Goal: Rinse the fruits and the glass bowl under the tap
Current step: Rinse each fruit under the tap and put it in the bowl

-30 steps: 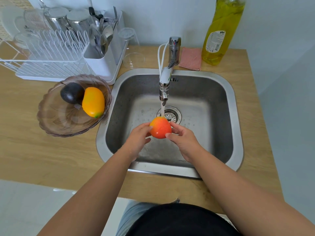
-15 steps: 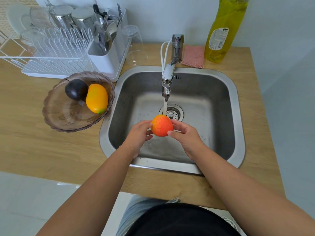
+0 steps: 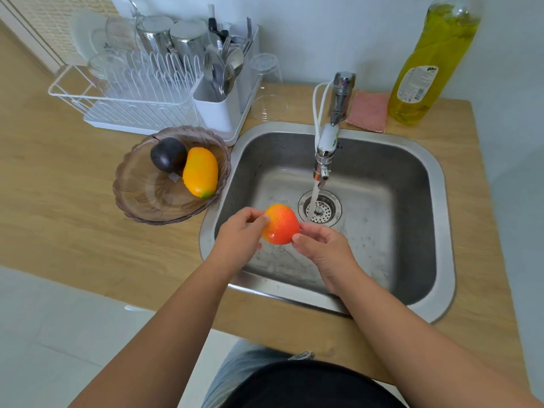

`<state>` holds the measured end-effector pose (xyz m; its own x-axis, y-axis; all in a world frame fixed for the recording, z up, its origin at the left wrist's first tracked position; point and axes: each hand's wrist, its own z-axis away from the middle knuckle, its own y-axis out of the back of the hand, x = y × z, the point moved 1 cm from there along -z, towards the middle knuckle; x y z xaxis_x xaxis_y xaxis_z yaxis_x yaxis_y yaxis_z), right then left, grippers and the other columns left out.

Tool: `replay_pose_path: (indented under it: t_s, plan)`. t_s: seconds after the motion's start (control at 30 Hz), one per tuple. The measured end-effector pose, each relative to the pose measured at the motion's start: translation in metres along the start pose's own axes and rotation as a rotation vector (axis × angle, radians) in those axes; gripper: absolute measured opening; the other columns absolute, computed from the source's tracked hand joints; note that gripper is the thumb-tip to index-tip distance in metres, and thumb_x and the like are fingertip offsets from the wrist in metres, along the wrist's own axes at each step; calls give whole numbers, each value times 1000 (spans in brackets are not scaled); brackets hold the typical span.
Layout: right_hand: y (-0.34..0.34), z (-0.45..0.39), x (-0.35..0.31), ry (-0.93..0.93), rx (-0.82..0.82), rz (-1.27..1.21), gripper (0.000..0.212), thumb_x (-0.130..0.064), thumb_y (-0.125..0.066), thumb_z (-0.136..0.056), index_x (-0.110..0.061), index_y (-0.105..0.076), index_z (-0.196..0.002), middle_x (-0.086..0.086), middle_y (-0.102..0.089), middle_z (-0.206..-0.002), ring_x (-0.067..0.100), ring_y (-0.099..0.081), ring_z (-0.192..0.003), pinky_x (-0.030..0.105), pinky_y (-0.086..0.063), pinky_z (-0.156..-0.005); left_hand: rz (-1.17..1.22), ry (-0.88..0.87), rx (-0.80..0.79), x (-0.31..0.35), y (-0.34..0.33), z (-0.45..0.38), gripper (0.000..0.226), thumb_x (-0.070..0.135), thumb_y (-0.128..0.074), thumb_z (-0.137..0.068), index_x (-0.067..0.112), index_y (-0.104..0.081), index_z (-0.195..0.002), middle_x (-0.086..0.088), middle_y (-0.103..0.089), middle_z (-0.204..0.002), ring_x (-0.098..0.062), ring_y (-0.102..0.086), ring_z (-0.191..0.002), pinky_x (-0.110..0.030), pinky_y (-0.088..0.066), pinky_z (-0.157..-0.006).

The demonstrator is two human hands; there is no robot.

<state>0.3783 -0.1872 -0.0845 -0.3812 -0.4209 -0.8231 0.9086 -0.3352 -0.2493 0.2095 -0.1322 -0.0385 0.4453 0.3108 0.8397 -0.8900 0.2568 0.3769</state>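
A wet red-orange fruit (image 3: 281, 223) is held over the steel sink (image 3: 441, 231), just left of the running water stream from the tap (image 3: 326, 145). My left hand (image 3: 238, 234) grips its left side and my right hand (image 3: 323, 248) pinches its right side. Left of the sink on the wooden counter stands the smoky glass bowl (image 3: 141, 195), holding a yellow mango (image 3: 200, 172) and a dark plum (image 3: 168, 154).
A white dish rack (image 3: 132, 98) with cups and cutlery stands behind the bowl. Upturned glasses (image 3: 266, 86) sit beside it. A pink sponge (image 3: 368, 111) and a yellow soap bottle (image 3: 424, 63) stand behind the sink. The drain strainer (image 3: 322, 207) lies under the stream.
Both hands have carried the fruit a little left, out from under the water stream toward the sink's left side. The view has shifted so the bowl appears further right.
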Motion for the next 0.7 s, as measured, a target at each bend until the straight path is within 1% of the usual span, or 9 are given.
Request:
replay_pose_path:
  t_s: [0.13,0.2,0.27,0.37,0.47,0.53,0.57,0.63,0.7]
  plan:
    - [-36,3,-24,126,-71,116,25,-11,-76,-81,-16,-69,-104,5,-74,-105,12,-68,-92,32,-54,-87,6,-132,115,20,36,3,9,33,-58,-98,35,-66,-98,10,-68,-99,-16,-67,-100,-46,-60,-87]
    - [-56,0,-37,183,-102,182,29,-16,-80,-78,-17,-68,-104,1,-75,-103,10,-69,-91,31,-54,-85,19,-156,143,29,60,3,12,36,-59,-97,35,-69,-104,12,-69,-99,-15,-68,-97,-47,-60,-87]
    - [-79,-6,-49,236,-147,205,36,-14,-80,-77,-19,-64,-109,1,-72,-109,12,-70,-93,29,-54,-83,19,-185,126,34,86,0,23,43,-63,-92,34,-69,-112,8,-71,-102,-16,-70,-97,-48,-59,-89]
    - [-116,-17,-63,313,-237,287,50,-12,-79,-79,-28,-57,-120,1,-68,-115,14,-69,-94,28,-56,-82,1,-227,86,32,127,-5,36,39,-71,-90,31,-66,-124,5,-72,-109,-12,-70,-100,-40,-60,-88]
    - [-148,-29,-68,392,-286,505,61,-26,-82,-75,-41,-53,-127,-6,-67,-108,19,-66,-96,34,-55,-87,7,-260,84,25,164,-14,44,30,-76,-88,34,-63,-130,6,-70,-118,-9,-70,-104,-29,-58,-81]
    - [-168,-36,-68,408,-301,667,68,-35,-81,-74,-48,-48,-132,-10,-66,-105,16,-60,-99,31,-50,-90,62,-255,68,19,182,-20,45,24,-77,-88,34,-63,-130,9,-68,-123,-10,-72,-102,-27,-59,-76]
    - [-176,-39,-68,424,-304,740,70,-37,-81,-74,-49,-46,-134,-9,-65,-104,16,-58,-101,31,-48,-92,64,-252,60,15,190,-24,45,23,-77,-87,33,-63,-129,9,-67,-124,-11,-73,-102,-26,-59,-76]
    - [-192,-44,-69,490,-280,878,72,-43,-79,-73,-47,-45,-136,-9,-66,-102,20,-54,-108,37,-44,-99,61,-258,42,9,203,-31,43,20,-77,-88,28,-64,-128,10,-67,-124,-13,-73,-102,-20,-57,-74]
    - [-205,-49,-69,533,-228,1001,73,-51,-76,-72,-46,-45,-137,-11,-66,-110,25,-46,-117,45,-38,-105,58,-261,13,3,214,-38,42,16,-75,-88,27,-63,-127,11,-66,-125,-11,-73,-103,-18,-56,-74]
